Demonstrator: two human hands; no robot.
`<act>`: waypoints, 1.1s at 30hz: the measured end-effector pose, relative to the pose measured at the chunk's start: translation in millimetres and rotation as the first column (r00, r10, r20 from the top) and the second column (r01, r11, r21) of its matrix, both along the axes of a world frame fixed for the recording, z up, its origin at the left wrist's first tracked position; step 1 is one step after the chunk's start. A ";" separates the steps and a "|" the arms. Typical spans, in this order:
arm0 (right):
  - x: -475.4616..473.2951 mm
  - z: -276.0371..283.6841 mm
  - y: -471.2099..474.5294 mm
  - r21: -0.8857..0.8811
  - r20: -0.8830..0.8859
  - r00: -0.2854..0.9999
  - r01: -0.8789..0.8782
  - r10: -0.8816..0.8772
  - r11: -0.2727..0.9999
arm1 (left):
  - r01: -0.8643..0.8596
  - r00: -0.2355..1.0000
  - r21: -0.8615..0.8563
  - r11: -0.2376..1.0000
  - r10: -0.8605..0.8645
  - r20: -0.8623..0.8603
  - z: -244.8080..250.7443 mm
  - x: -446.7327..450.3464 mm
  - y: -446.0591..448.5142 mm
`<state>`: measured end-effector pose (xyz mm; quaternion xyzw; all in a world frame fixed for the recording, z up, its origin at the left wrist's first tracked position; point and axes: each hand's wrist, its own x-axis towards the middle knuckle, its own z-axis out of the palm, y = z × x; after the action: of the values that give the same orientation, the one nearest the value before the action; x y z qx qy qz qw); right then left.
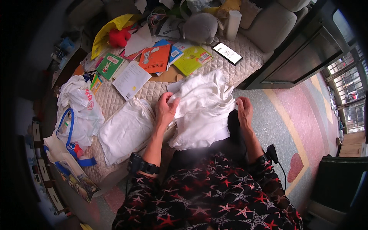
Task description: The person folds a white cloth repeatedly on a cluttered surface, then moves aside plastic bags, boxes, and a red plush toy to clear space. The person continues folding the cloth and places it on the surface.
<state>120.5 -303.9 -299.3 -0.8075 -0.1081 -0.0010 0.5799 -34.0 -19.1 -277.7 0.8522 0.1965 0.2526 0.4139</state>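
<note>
A crumpled white cloth (205,99) lies across my lap and the bed's edge, spread in loose folds. My left hand (167,109) pinches its left side between thumb and fingers. At the opposite side, my right hand (245,110) has its fingers curled on the cloth's right edge; the fingertips are partly hidden. Left of my left forearm, a flat stack of folded white cloth (126,129) rests on the quilted bed cover (107,103).
Several books, including an orange book (155,59) and a green book (110,66), cover the bed beyond. A lit phone (227,53) lies near a grey plush toy (200,28). Plastic bag (86,106) and blue-handled tote (64,161) stand left. A dark door (302,57) is at right.
</note>
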 end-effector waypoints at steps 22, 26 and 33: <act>83.6 238.3 67.2 -0.175 0.834 0.504 -0.145 0.225 0.974 | 0.119 0.985 0.258 0.959 -0.148 0.095 221.6 52.6 12.7; 65.1 253.2 35.8 -0.220 0.868 0.427 -0.125 0.253 0.967 | 0.002 0.967 0.572 0.820 -0.146 0.206 235.9 33.0 9.7; -8.7 122.0 -49.2 -0.285 -0.154 0.776 -0.628 0.612 0.725 | 0.437 0.472 -0.407 0.802 -0.589 -0.656 149.3 -65.6 -14.2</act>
<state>111.7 -353.1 -177.3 -0.8075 -0.3559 0.2299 0.4104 -99.6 -33.3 -128.3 0.8534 0.1067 -0.2822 0.4250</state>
